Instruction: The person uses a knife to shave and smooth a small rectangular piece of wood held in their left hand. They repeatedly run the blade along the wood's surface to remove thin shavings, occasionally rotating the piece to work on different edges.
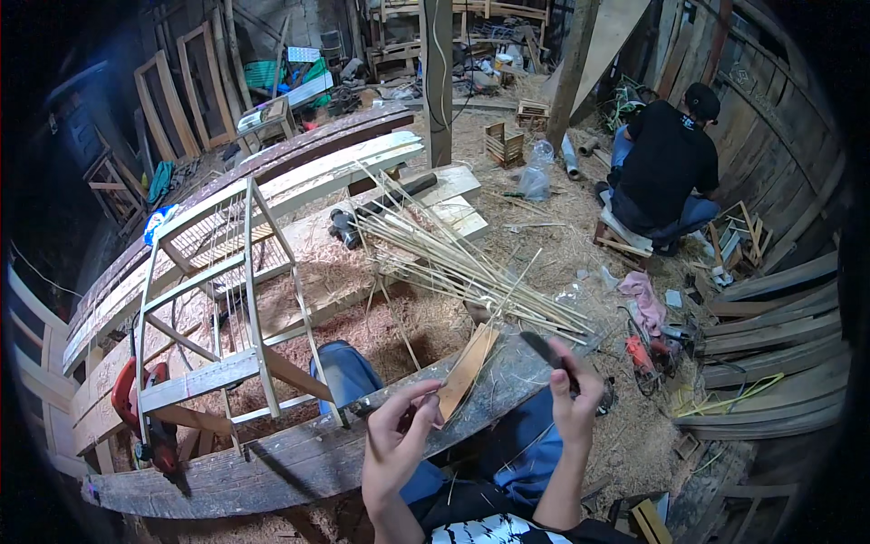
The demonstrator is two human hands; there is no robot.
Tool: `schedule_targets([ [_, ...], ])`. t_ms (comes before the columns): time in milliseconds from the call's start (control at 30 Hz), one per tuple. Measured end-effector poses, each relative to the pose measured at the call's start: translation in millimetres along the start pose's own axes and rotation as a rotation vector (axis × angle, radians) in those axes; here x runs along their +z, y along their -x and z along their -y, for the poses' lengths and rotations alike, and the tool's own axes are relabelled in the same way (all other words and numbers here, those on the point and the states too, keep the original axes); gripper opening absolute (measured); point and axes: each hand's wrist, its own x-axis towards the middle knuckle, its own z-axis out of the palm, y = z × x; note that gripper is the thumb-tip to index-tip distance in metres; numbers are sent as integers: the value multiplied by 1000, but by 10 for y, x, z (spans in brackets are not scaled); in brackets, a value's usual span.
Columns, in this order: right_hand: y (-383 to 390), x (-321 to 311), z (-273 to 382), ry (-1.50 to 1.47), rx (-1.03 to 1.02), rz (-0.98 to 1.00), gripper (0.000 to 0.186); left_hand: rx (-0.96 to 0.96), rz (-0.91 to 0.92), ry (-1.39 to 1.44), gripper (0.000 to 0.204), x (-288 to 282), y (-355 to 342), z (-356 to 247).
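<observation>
My left hand (399, 435) is raised over the near plank with thumb and fingertips pinched, holding something too small to make out. My right hand (573, 394), to its right, grips a dark flat tool (539, 349) pointing up and left. An orange-brown wood piece (476, 358) lies slanted on the worn plank (290, 471) just beyond my left hand. Behind it, many thin pale sticks (471, 281) are spread in a loose bundle. At the left stands a light wooden frame (199, 363) with thin rods inside it.
A co-worker (662, 172) in black sits low at the right, back turned. An upright post (438, 109), long boards (335, 168), a black tool (344, 228), a red tool (131, 399), a pink cloth (639, 299) and stacked curved slats (770, 344) surround the work area, with shavings underneath.
</observation>
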Motion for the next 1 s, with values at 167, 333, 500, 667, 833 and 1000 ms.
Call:
schedule_targets([
  [167, 12, 133, 73, -133, -180, 94, 51, -16, -74, 19, 20, 127, -48, 29],
  [333, 74, 276, 232, -260, 11, 69, 48, -50, 3, 26, 19, 184, -45, 46],
  [500, 95, 361, 279, -425, 249, -91, 43, -59, 201, -31, 18, 137, -41, 90],
  [667, 138, 316, 202, -391, 339, -102, 24, -42, 318, -88, 17, 133, -23, 187],
  [833, 127, 282, 225, -359, 349, 17, 20, -103, 378, -99, 19, 120, -24, 156],
  [1000, 116, 351, 269, -375, 336, 89, 16, -153, 302, -6, 25, 225, -63, 110],
])
